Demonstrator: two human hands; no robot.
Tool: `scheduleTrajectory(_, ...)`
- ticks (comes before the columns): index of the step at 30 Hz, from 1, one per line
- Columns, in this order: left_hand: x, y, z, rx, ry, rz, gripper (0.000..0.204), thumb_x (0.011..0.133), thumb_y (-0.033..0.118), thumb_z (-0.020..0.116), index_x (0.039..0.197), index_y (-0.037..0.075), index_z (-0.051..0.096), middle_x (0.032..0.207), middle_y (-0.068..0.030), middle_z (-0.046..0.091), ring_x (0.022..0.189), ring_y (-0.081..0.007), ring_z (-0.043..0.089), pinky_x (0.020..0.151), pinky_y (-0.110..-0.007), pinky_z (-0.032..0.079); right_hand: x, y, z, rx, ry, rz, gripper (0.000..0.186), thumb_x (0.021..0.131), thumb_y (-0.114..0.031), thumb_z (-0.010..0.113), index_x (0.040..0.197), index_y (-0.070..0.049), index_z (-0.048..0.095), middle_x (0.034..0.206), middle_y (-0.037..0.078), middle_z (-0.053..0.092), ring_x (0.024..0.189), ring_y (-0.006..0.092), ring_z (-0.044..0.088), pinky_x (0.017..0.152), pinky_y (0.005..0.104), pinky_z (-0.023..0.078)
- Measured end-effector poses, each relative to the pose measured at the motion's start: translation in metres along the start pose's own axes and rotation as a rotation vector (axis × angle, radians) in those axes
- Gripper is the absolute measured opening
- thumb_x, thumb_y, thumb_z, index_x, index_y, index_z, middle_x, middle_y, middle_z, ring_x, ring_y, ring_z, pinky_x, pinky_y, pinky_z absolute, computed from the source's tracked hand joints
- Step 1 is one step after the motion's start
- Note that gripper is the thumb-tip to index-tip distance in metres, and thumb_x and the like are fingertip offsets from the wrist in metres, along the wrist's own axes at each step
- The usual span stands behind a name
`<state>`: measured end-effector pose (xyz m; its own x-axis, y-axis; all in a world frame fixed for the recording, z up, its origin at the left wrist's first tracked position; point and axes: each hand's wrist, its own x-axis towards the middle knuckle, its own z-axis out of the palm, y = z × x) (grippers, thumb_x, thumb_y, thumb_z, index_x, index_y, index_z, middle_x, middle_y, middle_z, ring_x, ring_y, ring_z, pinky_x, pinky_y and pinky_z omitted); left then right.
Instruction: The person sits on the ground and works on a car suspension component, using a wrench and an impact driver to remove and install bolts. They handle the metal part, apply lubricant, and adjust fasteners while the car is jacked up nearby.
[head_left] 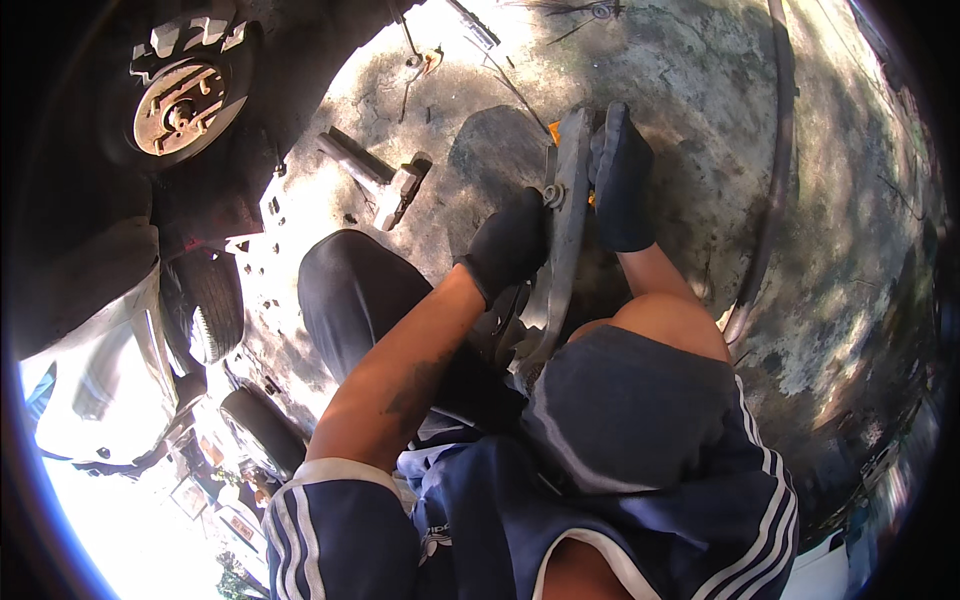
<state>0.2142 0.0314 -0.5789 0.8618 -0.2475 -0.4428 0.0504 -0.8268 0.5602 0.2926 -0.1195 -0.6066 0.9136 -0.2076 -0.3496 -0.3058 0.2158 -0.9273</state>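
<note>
- Bar (567, 235): we find it between left hand (508, 238) and right hand (622, 185).
- Left: curled by the bolt (553, 195); pinch unclear.
- Right: closure partly hidden; we cannot tell.
- Hazard, we judge: uneven support could tip the bar.

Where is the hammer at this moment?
In the head view, the hammer lies left of centre on the concrete, between the rusty wheel hub and the gloved left hand.

**Background: hammer, hub, tyres, hose**

Hammer (397, 196) lying on stained concrete floor (845, 250), left of centre. Rusty wheel hub (180, 110) upper left, studs exposed. Upper tyre (213, 305) and lower tyre (260, 430) below it. Long dark hose or pipe (779, 190) down right side.
</note>
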Motion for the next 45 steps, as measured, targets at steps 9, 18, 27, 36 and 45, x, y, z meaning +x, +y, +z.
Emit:
scheduleTrajectory(9, -0.020, -0.004, -0.015, -0.587, -0.044, -0.257, 0.042, 0.104, 0.035, 0.042, 0.113, -0.002, 0.057, 0.082, -0.0113, 0.064, 0.078, -0.0226, 0.062, 0.074, -0.038, 0.049, -0.003, -0.009, -0.019, 0.561, -0.227, 0.162, 0.037, 0.102, -0.033, 0.047, 0.072, -0.011, 0.048, 0.059, 0.000, 0.044, 0.051, 0.0154, 0.046, 0.057, 0.0340, 0.046)
scheduleTrajectory(18, -0.017, -0.022, 0.022, -0.481, 0.154, -0.214, 0.054, 0.102, 0.046, 0.041, 0.109, -0.002, 0.063, 0.091, -0.0197, 0.069, 0.084, -0.0270, 0.066, 0.079, -0.036, 0.050, -0.005, -0.016, -0.020, 0.813, -0.368, 0.308, 0.042, 0.098, -0.030, 0.048, 0.060, -0.016, 0.037, 0.051, -0.004, 0.029, 0.044, 0.0116, 0.027, 0.047, 0.0290, 0.025)
scheduleTrajectory(27, -0.023, -0.025, 0.052, -0.726, 0.120, -0.233, 0.055, 0.104, 0.046, 0.040, 0.092, -0.003, 0.063, 0.073, -0.0094, 0.062, 0.070, -0.0123, 0.052, 0.068, -0.032, 0.046, -0.018, -0.027, -0.032, 0.765, -0.156, 0.331, 0.038, 0.097, -0.033, 0.052, 0.065, -0.018, 0.041, 0.055, -0.006, 0.031, 0.046, 0.0075, 0.028, 0.044, 0.0253, 0.023)
scheduleTrajectory(36, -0.033, 0.019, 0.046, -0.655, 0.072, -0.294, 0.055, 0.102, 0.045, 0.045, 0.083, -0.004, 0.063, 0.062, -0.0142, 0.056, 0.059, -0.0167, 0.049, 0.060, -0.036, 0.044, -0.037, -0.021, -0.058, 0.792, -0.043, 0.308, 0.033, 0.098, -0.036, 0.053, 0.071, -0.020, 0.045, 0.061, -0.007, 0.036, 0.049, 0.0076, 0.030, 0.046, 0.0248, 0.025)
scheduleTrajectory(45, -0.031, 0.012, 0.059, -0.568, 0.133, -0.181, 0.050, 0.102, 0.039, 0.046, 0.081, -0.003, 0.063, 0.064, -0.0256, 0.056, 0.059, -0.0439, 0.055, 0.055, -0.043, 0.043, -0.046, -0.044, -0.047, 0.139, 0.183, 0.027, 0.027, 0.085, -0.022, 0.075, 0.074, -0.009, 0.054, 0.065, -0.004, 0.052, 0.057, 0.0041, 0.047, 0.054, 0.0233, 0.041)
